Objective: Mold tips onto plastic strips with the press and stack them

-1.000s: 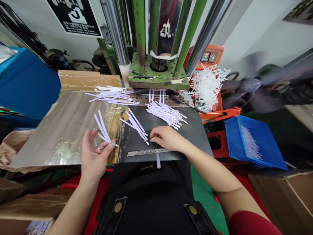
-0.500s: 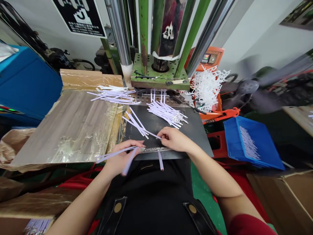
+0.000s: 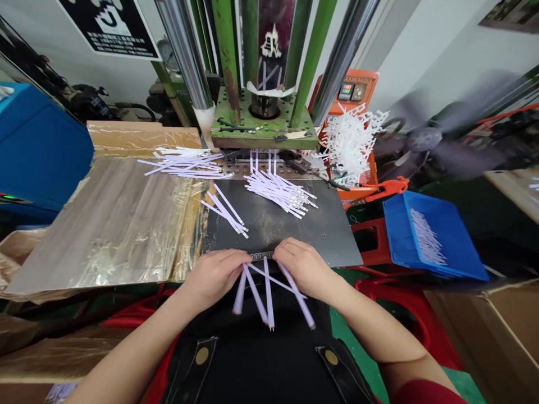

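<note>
At the near edge of the dark metal plate [image 3: 278, 227] lies a narrow slotted metal bar [image 3: 261, 256]. My left hand [image 3: 219, 275] pinches a pale purple strip at the bar's left end, with more strips beside its fingertips. My right hand [image 3: 301, 266] is closed on another purple strip [image 3: 297, 289] at the right end. Between the hands a strip [image 3: 268, 297] hangs from the bar toward my apron, and one crosses it at a slant. Beyond lie a few loose strips [image 3: 227, 212] and a larger pile of strips [image 3: 280, 193].
A green press [image 3: 263, 120] with steel columns stands behind the plate. More strips [image 3: 181, 163] lie on the cardboard-edged board [image 3: 113, 219] at left. At right are white scraps [image 3: 351, 143], a blue bin [image 3: 433, 241] and a spinning fan [image 3: 425, 139].
My right hand has brought its strip down to the bar's right end. The strips by my left hand now hang toward my apron instead of lying leftward. The view has shifted slightly.
</note>
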Demonstrator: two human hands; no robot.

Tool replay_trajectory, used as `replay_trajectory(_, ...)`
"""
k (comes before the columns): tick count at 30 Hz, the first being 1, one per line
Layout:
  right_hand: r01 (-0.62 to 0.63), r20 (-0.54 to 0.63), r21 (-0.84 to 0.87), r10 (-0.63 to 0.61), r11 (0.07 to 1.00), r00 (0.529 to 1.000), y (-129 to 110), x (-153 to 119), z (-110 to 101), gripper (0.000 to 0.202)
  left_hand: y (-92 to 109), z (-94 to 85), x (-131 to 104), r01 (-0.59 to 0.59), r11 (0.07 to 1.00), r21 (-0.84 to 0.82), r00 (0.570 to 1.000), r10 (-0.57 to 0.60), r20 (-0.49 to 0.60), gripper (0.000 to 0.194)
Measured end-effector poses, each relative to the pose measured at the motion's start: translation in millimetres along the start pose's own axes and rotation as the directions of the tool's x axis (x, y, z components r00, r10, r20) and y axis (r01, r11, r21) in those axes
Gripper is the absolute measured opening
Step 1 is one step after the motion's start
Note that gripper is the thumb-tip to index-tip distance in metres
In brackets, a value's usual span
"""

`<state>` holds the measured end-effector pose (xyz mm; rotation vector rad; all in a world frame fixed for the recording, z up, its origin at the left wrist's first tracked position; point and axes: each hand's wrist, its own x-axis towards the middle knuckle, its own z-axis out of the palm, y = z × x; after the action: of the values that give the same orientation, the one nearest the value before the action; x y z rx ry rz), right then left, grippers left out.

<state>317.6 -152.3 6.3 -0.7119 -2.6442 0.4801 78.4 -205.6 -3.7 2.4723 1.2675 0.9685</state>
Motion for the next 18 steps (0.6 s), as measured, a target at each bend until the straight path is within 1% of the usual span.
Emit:
replay_trajectory(2, 0.007, 0.025, -0.066, -0.005, 0.998, 1.0, -2.7, 1.4, -0.4, 0.023, 0.9, 3.9, 0.4, -0.007, 0.997, 0.077, 1.0, 0.008, -0.008, 0.021)
replay_trajectory(3, 0.007, 0.032, -0.056, -0.005, 0.998, 0.999, -2.2, 1.5, -0.7, 0.023, 0.7, 4.6, 0.2, -0.009, 0.997, 0.082, 1.0, 0.01, -0.008, 0.021)
replay_trajectory(4, 0.004, 0.035, -0.019, -0.003, 1.0, 0.999, -0.3, 0.9, -1.0, 0.021, -0.1, 4.0, -0.3, -0.005, 0.998, 0.066, 1.0, 0.005, -0.003, 0.022)
replay_trajectory(6, -0.001, 0.025, 0.109, -0.002, 0.994, 1.0, 6.4, -3.0, -1.3, 0.018, -2.7, -0.9, -2.2, 0.035, 0.999, -0.003, 0.999, -0.035, -0.004, 0.023)
replay_trajectory(8, -0.013, -0.03, 0.219, 0.02, 0.976, 0.999, 14.8, -10.1, 0.3, 0.018, -6.1, -8.8, -5.2, 0.121, 0.988, -0.093, 0.991, -0.125, -0.045, 0.022)
replay_trajectory(11, -0.036, -0.142, 0.277, 0.078, 0.96, 0.987, 24.6, -22.3, 6.8, 0.02, -10.7, -16.7, -11.0, 0.271, 0.943, -0.194, 0.952, -0.292, -0.093, 0.02)
replay_trajectory(14, -0.038, -0.174, 0.302, 0.094, 0.953, 0.98, 28.8, -28.7, 12.9, 0.019, -12.2, -13.2, -15.9, 0.368, 0.903, -0.22, 0.922, -0.386, -0.04, 0.018)
replay_trajectory(16, -0.031, -0.177, 0.313, 0.09, 0.949, 0.98, 29.8, -29.0, 14.2, 0.019, -11.1, -7.2, -17.7, 0.382, 0.897, -0.222, 0.917, -0.397, -0.026, 0.016)
replay_trajectory(18, -0.017, -0.191, 0.326, 0.084, 0.945, 0.978, 30.8, -28.0, 13.9, 0.018, -9.2, -2.3, -18.6, 0.339, 0.918, -0.205, 0.931, -0.358, -0.063, 0.014)
